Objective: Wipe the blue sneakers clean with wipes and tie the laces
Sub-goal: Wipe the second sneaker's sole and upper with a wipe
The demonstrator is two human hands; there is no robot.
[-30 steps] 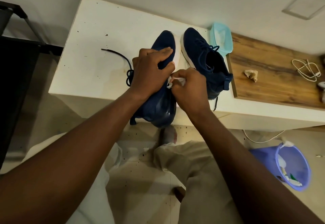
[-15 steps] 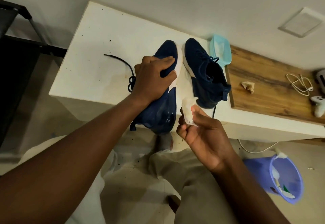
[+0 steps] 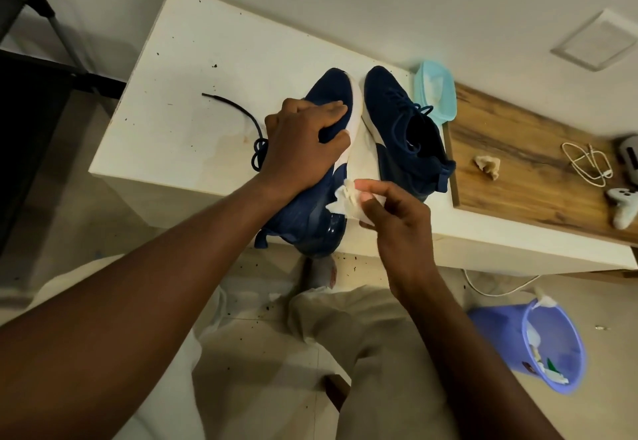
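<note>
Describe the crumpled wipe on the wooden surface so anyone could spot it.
Right of the white table sits a wooden tabletop. The crumpled wipe lies near its left edge, near the upright sneaker. Unlike the white wipe in the right hand, it's yellowish and untouched.

Light beige trousers [image 3: 362, 353] are worn; the left hand [image 3: 303, 143], the right hand [image 3: 397, 212] and both forearms are seen bare.

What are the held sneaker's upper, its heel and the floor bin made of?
Sneaker upper: matte knit fabric, apparently; fine woven texture. Heel: glossy, probably plastic or rubber; sharp highlights. Bin: probably plastic; smooth, uniform lilac wall.
</note>
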